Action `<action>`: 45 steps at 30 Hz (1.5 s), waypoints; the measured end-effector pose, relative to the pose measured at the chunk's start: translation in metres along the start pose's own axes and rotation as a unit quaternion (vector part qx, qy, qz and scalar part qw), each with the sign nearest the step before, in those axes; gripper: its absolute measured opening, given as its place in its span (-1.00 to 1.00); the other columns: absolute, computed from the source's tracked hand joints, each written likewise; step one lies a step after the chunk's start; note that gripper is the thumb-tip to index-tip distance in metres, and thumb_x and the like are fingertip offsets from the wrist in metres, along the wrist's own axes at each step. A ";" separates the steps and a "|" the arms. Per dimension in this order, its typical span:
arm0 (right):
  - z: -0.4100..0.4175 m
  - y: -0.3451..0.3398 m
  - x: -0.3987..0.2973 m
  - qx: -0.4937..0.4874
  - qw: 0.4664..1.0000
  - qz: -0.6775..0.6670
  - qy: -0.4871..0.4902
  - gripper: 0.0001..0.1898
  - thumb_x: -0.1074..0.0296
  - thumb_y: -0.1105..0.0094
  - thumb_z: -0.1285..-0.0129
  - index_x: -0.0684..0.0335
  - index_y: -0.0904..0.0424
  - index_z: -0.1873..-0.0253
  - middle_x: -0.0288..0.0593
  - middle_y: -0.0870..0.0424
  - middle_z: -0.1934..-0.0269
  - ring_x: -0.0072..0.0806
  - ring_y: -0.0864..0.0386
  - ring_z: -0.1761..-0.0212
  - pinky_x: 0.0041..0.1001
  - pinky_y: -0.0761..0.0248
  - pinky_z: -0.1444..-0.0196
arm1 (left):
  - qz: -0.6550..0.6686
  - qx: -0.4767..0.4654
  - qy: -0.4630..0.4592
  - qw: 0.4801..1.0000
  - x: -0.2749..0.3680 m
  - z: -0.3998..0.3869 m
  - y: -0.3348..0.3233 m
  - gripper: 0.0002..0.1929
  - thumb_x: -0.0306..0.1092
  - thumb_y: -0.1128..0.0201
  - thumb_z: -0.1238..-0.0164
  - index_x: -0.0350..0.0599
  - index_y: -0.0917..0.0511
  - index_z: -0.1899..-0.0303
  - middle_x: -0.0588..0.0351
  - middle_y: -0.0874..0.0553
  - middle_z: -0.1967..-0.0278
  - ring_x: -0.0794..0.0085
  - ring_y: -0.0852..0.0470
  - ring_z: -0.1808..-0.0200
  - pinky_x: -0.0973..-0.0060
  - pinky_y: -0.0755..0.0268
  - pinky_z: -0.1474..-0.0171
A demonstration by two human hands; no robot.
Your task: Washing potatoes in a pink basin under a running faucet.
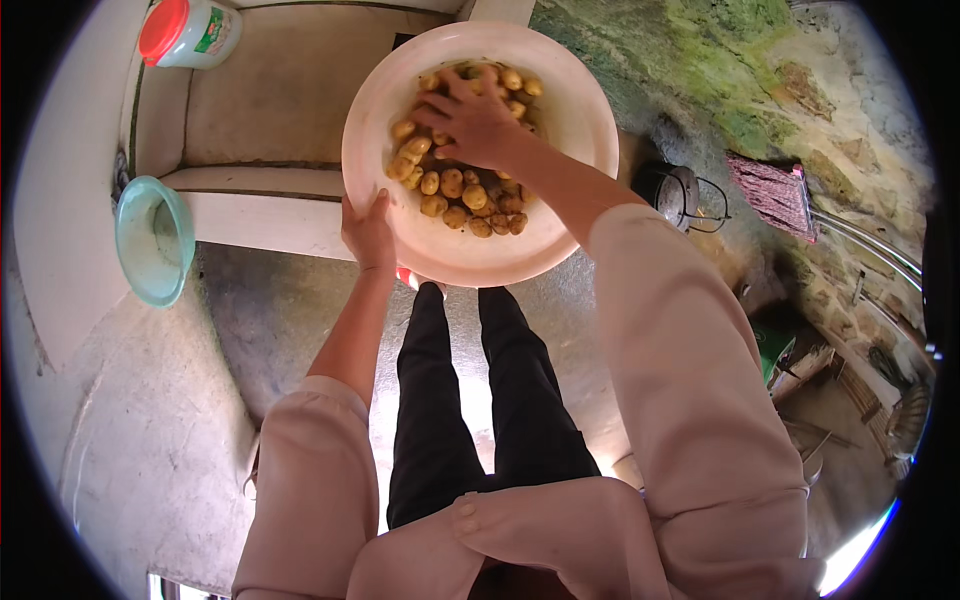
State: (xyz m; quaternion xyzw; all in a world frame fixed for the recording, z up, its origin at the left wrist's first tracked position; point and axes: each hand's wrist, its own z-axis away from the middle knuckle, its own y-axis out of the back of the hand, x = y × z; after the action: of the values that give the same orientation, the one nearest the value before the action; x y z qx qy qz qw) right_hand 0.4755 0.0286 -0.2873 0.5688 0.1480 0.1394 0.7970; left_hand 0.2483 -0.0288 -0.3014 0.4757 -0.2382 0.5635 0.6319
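Observation:
A wide pale pink basin [480, 264] is in front of me, with many small yellow-brown potatoes [474, 197] lying in murky water at its bottom. Some potatoes have smooth, bright skins; darker patches show on others. My left hand [371, 238] grips the basin's near-left rim, its thumb over the inner side. Inside the basin, my right hand [480, 124] is spread over the potatoes with fingers apart and slightly blurred. Its fingertips touch the potatoes on the far left side, and it hides those beneath the palm.
Left of the basin is a pale-walled trough [262, 82]. A teal plastic basin [127, 247] and a white tub with a red lid [191, 37] stand at the far left. To the right are a dark pot with a wire handle [679, 196], a broom [772, 195] and a mossy stone wall [697, 67].

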 end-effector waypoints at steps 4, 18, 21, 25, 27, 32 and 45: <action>0.045 -0.002 -0.018 -0.053 0.982 -0.081 -0.161 -0.25 -0.20 -0.16 -0.27 -0.29 -0.13 -0.53 -0.30 -0.10 -0.54 0.05 0.02 -0.55 0.40 0.06 -0.33 | 0.044 0.035 0.012 0.998 -0.013 -0.013 0.011 -0.62 -0.35 -0.38 -0.23 -0.34 -0.57 -0.03 -0.06 -0.75 0.18 0.23 -0.72 0.13 0.31 -0.53 0.02; -0.012 -0.019 -0.080 0.099 0.991 0.006 0.090 -0.36 0.03 -0.22 -0.18 0.07 -0.40 -0.37 -0.14 -0.33 -0.40 -0.23 -0.13 -0.50 0.35 0.02 -0.37 | -0.042 0.026 0.022 0.999 -0.003 -0.004 0.007 -0.69 -0.35 -0.36 -0.22 -0.24 -0.57 0.04 -0.01 -0.75 0.26 0.30 -0.69 0.22 0.34 -0.53 0.10; -0.038 0.020 -0.021 0.020 0.997 0.020 0.066 -0.38 -0.04 -0.24 -0.20 0.00 -0.42 -0.35 -0.15 -0.36 -0.35 -0.22 -0.12 -0.51 0.29 0.00 -0.39 | -0.033 0.026 -0.003 0.999 0.000 -0.007 0.013 -0.70 -0.36 -0.37 -0.23 -0.25 -0.58 0.04 -0.01 -0.75 0.27 0.28 -0.71 0.21 0.36 -0.54 0.09; 0.009 0.014 0.027 0.006 0.997 -0.043 -0.067 -0.37 -0.16 -0.27 -0.21 -0.13 -0.42 -0.35 -0.18 -0.29 -0.39 -0.15 -0.10 -0.51 0.16 -0.08 -0.41 | -0.003 -0.002 0.043 0.999 0.015 -0.001 0.009 -0.61 -0.30 -0.33 -0.26 -0.23 -0.55 -0.09 -0.14 -0.75 0.14 0.06 -0.72 0.10 0.26 -0.52 -0.01; 0.052 0.004 0.026 -0.078 0.980 -0.082 -0.161 -0.26 -0.18 -0.31 -0.16 -0.24 -0.31 -0.44 -0.17 -0.19 -0.47 0.05 -0.03 -0.52 0.15 -0.16 -0.39 | -0.005 0.027 0.057 0.998 0.019 0.007 0.003 -0.64 -0.30 -0.33 -0.27 -0.23 -0.57 -0.05 -0.09 -0.76 0.15 0.14 -0.72 0.10 0.30 -0.51 -0.01; 0.119 -0.018 -0.059 -0.079 0.960 -0.181 -0.201 -0.03 -0.36 -0.33 -0.02 -0.40 -0.07 -0.54 -0.16 -0.05 -0.56 0.33 0.17 -0.53 0.41 -0.09 -0.32 | 0.023 0.027 0.063 0.997 0.018 0.007 0.001 -0.65 -0.34 -0.36 -0.24 -0.27 -0.59 -0.01 -0.05 -0.76 0.16 0.26 -0.71 0.13 0.33 -0.52 0.02; -0.035 0.036 -0.011 -0.115 0.993 0.000 -0.009 -0.59 -0.09 -0.07 -0.37 -0.17 -0.55 -0.24 -0.24 -0.40 -0.36 -0.22 -0.24 -0.47 0.18 0.00 -0.42 | -0.039 0.003 0.038 0.999 0.013 0.000 0.007 -0.70 -0.32 -0.35 -0.25 -0.23 -0.57 0.04 -0.07 -0.74 0.24 0.14 -0.71 0.17 0.26 -0.51 0.04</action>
State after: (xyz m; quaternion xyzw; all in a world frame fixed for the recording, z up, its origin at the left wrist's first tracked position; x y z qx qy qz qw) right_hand 0.4492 0.0660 -0.2629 0.4749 0.1237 0.1498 0.8583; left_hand 0.2448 -0.0226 -0.2882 0.4647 -0.1933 0.5573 0.6604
